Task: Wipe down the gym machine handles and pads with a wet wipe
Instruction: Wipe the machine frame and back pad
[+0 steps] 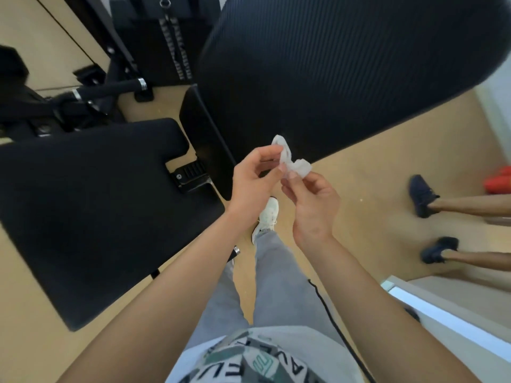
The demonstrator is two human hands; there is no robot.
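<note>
**Wipe held in both hands beside the machine pads**

A tan wood-look floor (359,194) runs under everything. Nearest the camera are a patterned shirt (249,360) and grey trousers (276,286), with a thin black cable (331,313) hanging down the right leg. A white ledge (442,319) cuts across the lower right corner. Further down, a white shoe (268,214) stands on the floor between the two forearms.

To the left lies a broad, flat black seat pad (96,203), seen from above. To the right, another person's bare legs reach in from the edge, wearing dark shoes (421,196), and something orange (499,181) sits at the frame edge beyond them. Past the seat pad a narrow black pad (204,139) stands on edge, and a large ribbed black pad (345,73) fills the upper right, hiding much of the room behind it. Further back on the left are a black handle (110,88) with chrome collars and a dark weight stack (157,45).

The wet wipe (293,161) is white, thin and crumpled into a twisted strip. It is held in the air in front of the lower edge of the ribbed pad; whether it touches the pad cannot be told. The left hand (250,183) pinches its upper end between thumb and fingers (272,153), and the right hand (312,205) pinches the lower end at the thumb tip, its other fingers loosely curled.
</note>
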